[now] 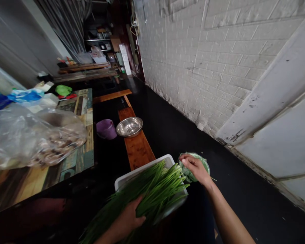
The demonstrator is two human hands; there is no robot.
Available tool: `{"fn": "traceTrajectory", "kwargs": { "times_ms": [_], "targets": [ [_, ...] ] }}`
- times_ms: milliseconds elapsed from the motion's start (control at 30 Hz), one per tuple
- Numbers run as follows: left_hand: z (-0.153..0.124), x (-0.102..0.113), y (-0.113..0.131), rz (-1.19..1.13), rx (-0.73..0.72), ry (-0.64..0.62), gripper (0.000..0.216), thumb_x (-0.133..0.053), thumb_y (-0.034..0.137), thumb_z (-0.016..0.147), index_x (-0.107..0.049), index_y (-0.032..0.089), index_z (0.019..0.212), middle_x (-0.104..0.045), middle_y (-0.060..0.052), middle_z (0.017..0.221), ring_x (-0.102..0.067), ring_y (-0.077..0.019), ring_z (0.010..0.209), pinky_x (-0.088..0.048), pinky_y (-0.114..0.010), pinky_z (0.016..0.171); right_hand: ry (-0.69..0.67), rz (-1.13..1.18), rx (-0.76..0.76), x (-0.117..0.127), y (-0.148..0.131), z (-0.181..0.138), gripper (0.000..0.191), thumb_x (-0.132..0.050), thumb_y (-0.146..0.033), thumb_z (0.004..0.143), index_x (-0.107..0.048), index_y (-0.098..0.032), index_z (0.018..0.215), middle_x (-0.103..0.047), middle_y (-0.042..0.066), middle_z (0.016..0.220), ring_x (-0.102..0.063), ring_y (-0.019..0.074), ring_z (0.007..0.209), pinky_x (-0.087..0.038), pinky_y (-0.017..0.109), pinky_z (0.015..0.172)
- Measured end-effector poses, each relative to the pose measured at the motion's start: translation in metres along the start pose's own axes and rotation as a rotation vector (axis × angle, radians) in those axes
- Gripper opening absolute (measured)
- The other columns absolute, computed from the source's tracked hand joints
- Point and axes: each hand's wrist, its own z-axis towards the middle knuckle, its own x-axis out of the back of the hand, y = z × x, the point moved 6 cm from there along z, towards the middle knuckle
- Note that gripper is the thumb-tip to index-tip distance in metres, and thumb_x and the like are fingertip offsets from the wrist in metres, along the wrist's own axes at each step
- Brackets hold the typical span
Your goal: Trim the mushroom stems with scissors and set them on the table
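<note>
A thick bundle of long green chives (155, 186) lies across a white rectangular tray (165, 160) at the bottom centre. My left hand (130, 215) is wrapped round the bundle's lower part and grips it. My right hand (195, 167) is over a green bin (205, 164) just right of the tray, with its fingers curled. What those fingers hold, if anything, is too small to make out. Green trimmings lie in the bin beneath that hand.
A steel bowl (129, 126) and a purple bucket (106, 129) stand by a long wooden bench (138, 149) ahead. A clear plastic bag of pale food (33, 139) lies on the table at left. The white brick wall (205, 61) runs along the right, above a dark floor.
</note>
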Motion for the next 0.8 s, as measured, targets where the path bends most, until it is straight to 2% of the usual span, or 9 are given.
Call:
{"fn": "traceTrajectory", "kwargs": {
  "times_ms": [100,200,333,600,800],
  "targets": [
    [-0.002,-0.001,0.004,-0.023,-0.003,0.007,0.079,-0.067,0.018,0.059,-0.059,0.013,0.137,-0.058,-0.012,0.144,-0.047,-0.0338,0.138,-0.024,-0.043,0.123,0.025,-0.134,-0.005,-0.013,-0.002,-0.017,0.043,-0.071,-0.062,0.077,-0.063,-0.02,0.071,-0.065,0.01,0.115,-0.061,0.0258,0.107,-0.047,0.038,0.093],
    [-0.003,-0.002,0.009,-0.047,0.007,0.042,0.08,-0.065,0.016,0.058,-0.059,0.013,0.137,-0.059,-0.01,0.143,-0.046,-0.0338,0.138,-0.024,-0.043,0.123,0.08,-0.199,-0.001,-0.028,0.004,-0.026,0.032,-0.081,-0.048,0.069,-0.065,-0.021,0.076,-0.065,0.011,0.121,-0.06,0.0292,0.112,-0.045,0.043,0.098],
    [-0.006,-0.003,0.011,-0.065,0.005,0.049,0.085,-0.063,0.016,0.059,-0.054,0.012,0.143,-0.059,-0.009,0.142,-0.046,-0.0319,0.139,-0.025,-0.041,0.124,0.06,-0.079,-0.018,-0.042,0.01,-0.027,0.01,-0.068,-0.031,0.079,-0.067,-0.021,0.076,-0.065,0.01,0.125,-0.063,0.0247,0.114,-0.046,0.038,0.1],
    [-0.005,0.0,0.001,-0.095,0.003,0.06,0.085,-0.064,0.019,0.058,-0.054,0.016,0.142,-0.057,-0.006,0.145,-0.048,-0.0312,0.137,-0.028,-0.042,0.122,0.092,-0.071,-0.005,-0.035,0.01,-0.026,0.011,-0.062,-0.024,0.079,-0.07,-0.02,0.074,-0.069,0.012,0.118,-0.067,0.0265,0.109,-0.049,0.039,0.096],
    [-0.002,-0.002,0.008,-0.12,0.048,0.027,0.083,-0.065,0.019,0.057,-0.057,0.015,0.14,-0.058,-0.008,0.144,-0.049,-0.0302,0.136,-0.027,-0.041,0.122,0.053,-0.08,-0.036,-0.029,0.023,-0.026,0.01,-0.063,-0.023,0.078,-0.068,-0.02,0.069,-0.07,0.011,0.117,-0.067,0.0262,0.108,-0.048,0.04,0.097]
  ]
}}
